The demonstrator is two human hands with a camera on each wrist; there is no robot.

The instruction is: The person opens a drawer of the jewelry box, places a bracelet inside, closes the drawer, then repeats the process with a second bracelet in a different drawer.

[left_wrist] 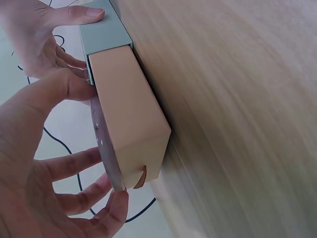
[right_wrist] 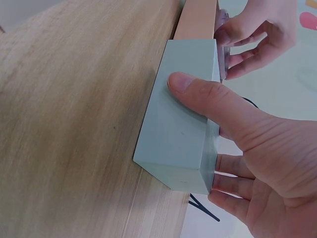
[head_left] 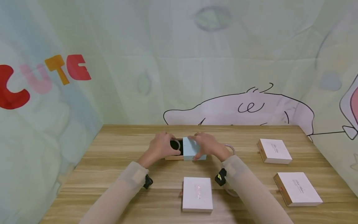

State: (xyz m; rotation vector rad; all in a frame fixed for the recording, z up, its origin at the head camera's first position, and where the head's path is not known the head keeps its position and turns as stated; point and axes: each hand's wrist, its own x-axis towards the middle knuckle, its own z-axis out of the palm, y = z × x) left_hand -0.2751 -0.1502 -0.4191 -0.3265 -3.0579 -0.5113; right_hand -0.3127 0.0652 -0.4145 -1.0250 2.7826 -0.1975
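Note:
A light blue slide-out box point(head_left: 190, 150) lies on the table with its tan drawer point(left_wrist: 126, 94) pulled out to the left, showing a black lining. My left hand point(head_left: 161, 146) holds a greyish-purple bangle point(left_wrist: 105, 139) at the drawer's open top, thumb on one side and fingers on the other. In the left wrist view the bangle sits along the drawer's upper edge; whether it rests on the lining is hidden. My right hand point(head_left: 208, 144) grips the blue sleeve, its thumb on the near face and its fingers at the far side.
A white box point(head_left: 197, 194) lies in front of the blue one. Two more white boxes, one farther back point(head_left: 275, 151) and one nearer point(head_left: 298, 189), are at the right. Another bangle point(head_left: 231, 147) lies behind my right wrist, and a second bangle point(head_left: 232, 193) is partly under that forearm.

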